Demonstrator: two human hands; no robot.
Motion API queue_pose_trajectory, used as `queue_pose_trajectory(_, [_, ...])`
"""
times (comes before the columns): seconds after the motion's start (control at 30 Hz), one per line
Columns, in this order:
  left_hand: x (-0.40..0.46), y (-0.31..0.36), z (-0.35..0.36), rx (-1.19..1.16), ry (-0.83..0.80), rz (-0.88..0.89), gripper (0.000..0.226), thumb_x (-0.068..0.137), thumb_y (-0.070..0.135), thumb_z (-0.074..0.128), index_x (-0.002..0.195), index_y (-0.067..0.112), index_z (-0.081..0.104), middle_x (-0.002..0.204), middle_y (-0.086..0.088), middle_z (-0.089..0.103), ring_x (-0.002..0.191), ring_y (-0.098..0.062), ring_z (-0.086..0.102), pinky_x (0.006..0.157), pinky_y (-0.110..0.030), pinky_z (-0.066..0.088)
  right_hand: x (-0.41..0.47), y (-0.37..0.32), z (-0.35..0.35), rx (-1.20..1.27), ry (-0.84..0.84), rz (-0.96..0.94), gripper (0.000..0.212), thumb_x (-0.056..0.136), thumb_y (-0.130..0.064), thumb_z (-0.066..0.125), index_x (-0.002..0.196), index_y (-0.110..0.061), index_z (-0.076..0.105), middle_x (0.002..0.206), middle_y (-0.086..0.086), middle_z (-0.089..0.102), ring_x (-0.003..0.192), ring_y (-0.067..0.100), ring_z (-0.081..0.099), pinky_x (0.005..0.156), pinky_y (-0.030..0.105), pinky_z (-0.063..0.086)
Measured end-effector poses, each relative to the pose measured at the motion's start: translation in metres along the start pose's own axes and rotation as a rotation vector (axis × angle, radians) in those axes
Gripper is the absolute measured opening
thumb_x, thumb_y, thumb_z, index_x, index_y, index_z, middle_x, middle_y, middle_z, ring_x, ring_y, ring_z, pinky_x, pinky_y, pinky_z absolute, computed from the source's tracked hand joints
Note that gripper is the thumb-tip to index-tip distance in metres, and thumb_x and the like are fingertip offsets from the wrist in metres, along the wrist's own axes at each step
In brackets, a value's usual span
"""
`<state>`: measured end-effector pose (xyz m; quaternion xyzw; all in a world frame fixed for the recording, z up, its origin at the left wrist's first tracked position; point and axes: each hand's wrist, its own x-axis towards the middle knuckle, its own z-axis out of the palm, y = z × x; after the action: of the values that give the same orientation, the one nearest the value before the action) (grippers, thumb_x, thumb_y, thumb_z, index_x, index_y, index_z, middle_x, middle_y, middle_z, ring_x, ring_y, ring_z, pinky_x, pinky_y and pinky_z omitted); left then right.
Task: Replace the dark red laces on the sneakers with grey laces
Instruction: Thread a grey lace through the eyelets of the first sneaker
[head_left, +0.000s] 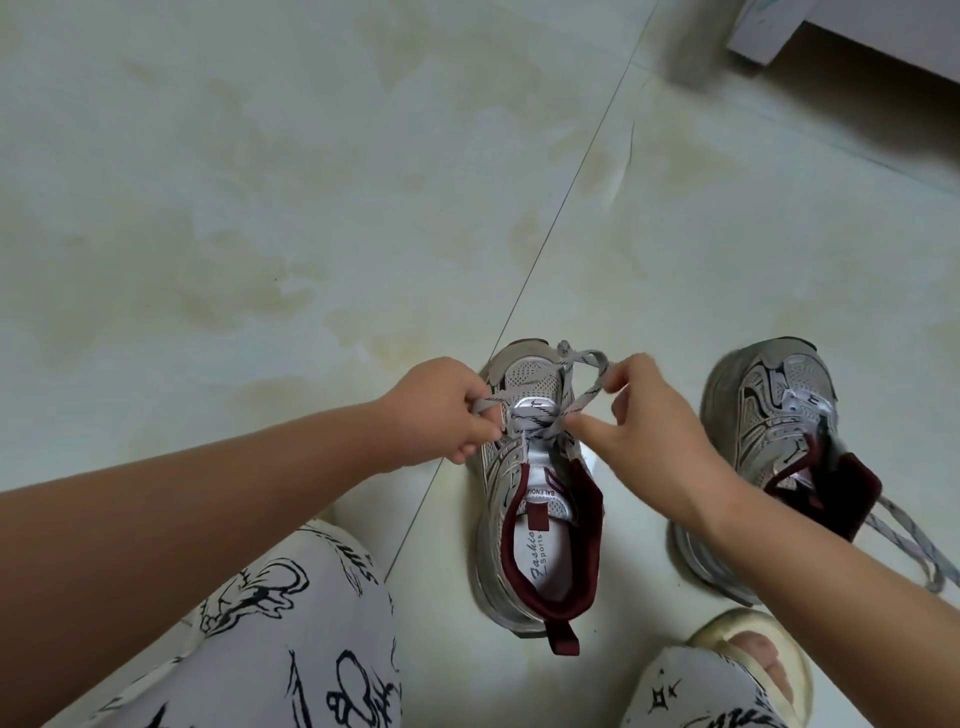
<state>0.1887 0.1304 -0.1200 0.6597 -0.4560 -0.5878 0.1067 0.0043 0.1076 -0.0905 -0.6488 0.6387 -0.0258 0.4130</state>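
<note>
Left hand (439, 410) and right hand (657, 415) each pinch a grey lace (582, 358) end over near sneaker (535, 488); second sneaker (779, 441) beside, on floor (260, 208).

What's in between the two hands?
In the head view, the front of the left sneaker lies between the left hand and right hand, with the grey lace stretched across it.

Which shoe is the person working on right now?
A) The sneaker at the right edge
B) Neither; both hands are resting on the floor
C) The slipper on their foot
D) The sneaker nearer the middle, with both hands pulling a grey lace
D: the left hand and right hand each pinch an end of the grey lace over the middle sneaker, while the right sneaker sits untouched.
</note>
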Motion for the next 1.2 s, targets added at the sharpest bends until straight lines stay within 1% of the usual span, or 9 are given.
queue_pose_trajectory(0.13, [0.000, 0.000, 0.008, 0.210, 0.087, 0.045, 0.010, 0.081, 0.008, 0.060, 0.076, 0.001, 0.065, 0.052, -0.001, 0.053, 0.044, -0.010, 0.053, 0.059, -0.028, 0.051, -0.004, 0.000, 0.012, -0.164, -0.141, -0.140, 0.023, 0.082, -0.030, 0.065, 0.064, -0.026, 0.051, 0.068, -0.011, 0.045, 0.064, 0.006, 0.043, 0.055, 0.013, 0.030])
queue_pose_trajectory(0.23, [0.001, 0.005, 0.009, 0.293, 0.123, 0.080, 0.021, 0.080, 0.012, 0.059, 0.059, 0.010, 0.056, 0.055, -0.004, 0.052, 0.049, -0.015, 0.052, 0.058, -0.024, 0.044, -0.004, 0.000, 0.020, -0.236, -0.173, -0.192, 0.006, 0.084, -0.029, 0.062, 0.079, -0.027, 0.065, 0.080, -0.011, 0.042, 0.074, 0.007, 0.043, 0.058, 0.017, 0.030])
queue_pose_trajectory(0.37, [0.003, 0.005, 0.013, 0.306, 0.128, 0.098, 0.036, 0.082, 0.015, 0.060, 0.050, 0.016, 0.044, 0.053, -0.003, 0.044, 0.054, -0.019, 0.045, 0.053, -0.024, 0.039, -0.002, 0.002, 0.028, -0.321, -0.150, -0.226, 0.019, 0.088, -0.026, 0.058, 0.104, -0.028, 0.067, 0.093, -0.005, 0.041, 0.090, 0.014, 0.047, 0.069, 0.021, 0.029])
queue_pose_trajectory(0.53, [0.009, 0.004, 0.020, 0.365, 0.123, 0.116, 0.032, 0.081, 0.017, 0.062, 0.054, 0.014, 0.044, 0.053, -0.001, 0.040, 0.054, -0.017, 0.037, 0.053, -0.027, 0.032, 0.005, 0.005, 0.038, -0.254, -0.098, -0.186, 0.016, 0.087, -0.024, 0.058, 0.096, -0.027, 0.071, 0.078, -0.011, 0.035, 0.081, 0.011, 0.041, 0.058, 0.022, 0.028])
queue_pose_trajectory(0.67, [0.011, 0.000, 0.025, -0.025, 0.016, -0.023, 0.022, 0.082, 0.008, 0.066, 0.065, 0.012, 0.052, 0.059, -0.003, 0.058, 0.050, -0.011, 0.054, 0.051, -0.022, 0.048, 0.008, 0.006, 0.044, -0.177, -0.064, -0.138, 0.012, 0.085, -0.020, 0.059, 0.087, -0.021, 0.071, 0.074, -0.011, 0.040, 0.076, 0.011, 0.042, 0.054, 0.009, 0.026])
queue_pose_trajectory(0.87, [0.005, -0.008, 0.032, -0.197, -0.021, 0.000, 0.030, 0.073, 0.012, 0.074, 0.075, 0.016, 0.045, 0.063, 0.002, 0.046, 0.054, -0.010, 0.040, 0.051, -0.019, 0.033, 0.016, 0.001, 0.038, -0.083, -0.196, -0.091, 0.017, 0.080, -0.009, 0.059, 0.067, -0.020, 0.059, 0.064, -0.006, 0.054, 0.066, 0.015, 0.050, 0.058, 0.022, 0.038])
queue_pose_trajectory(1.0, [0.002, -0.011, 0.037, -0.274, -0.006, 0.014, 0.029, 0.071, 0.000, 0.066, 0.067, 0.018, 0.043, 0.062, -0.001, 0.040, 0.056, -0.015, 0.034, 0.052, -0.023, 0.028, 0.016, -0.002, 0.026, -0.054, -0.214, -0.076, 0.026, 0.083, 0.000, 0.055, 0.063, -0.018, 0.052, 0.061, -0.007, 0.050, 0.064, 0.014, 0.047, 0.054, 0.013, 0.036])
queue_pose_trajectory(1.07, [0.002, -0.013, 0.038, -0.322, 0.026, -0.004, 0.031, 0.074, -0.007, 0.058, 0.063, 0.018, 0.043, 0.060, 0.000, 0.037, 0.054, -0.014, 0.033, 0.051, -0.023, 0.026, 0.014, -0.008, 0.009, 0.180, -0.204, -0.031, 0.033, 0.085, 0.005, 0.050, 0.061, -0.017, 0.048, 0.062, -0.005, 0.052, 0.066, 0.014, 0.047, 0.061, 0.017, 0.039])
queue_pose_trajectory(1.2, [0.000, -0.015, 0.039, -0.459, 0.051, -0.060, 0.032, 0.077, -0.010, 0.056, 0.063, 0.015, 0.042, 0.057, 0.003, 0.033, 0.050, -0.010, 0.030, 0.047, -0.018, 0.026, 0.014, -0.024, -0.043, 1.140, -0.321, 0.112, 0.017, 0.077, -0.004, 0.047, 0.062, -0.009, 0.054, 0.080, 0.010, 0.067, 0.079, 0.024, 0.064, 0.075, 0.035, 0.055])
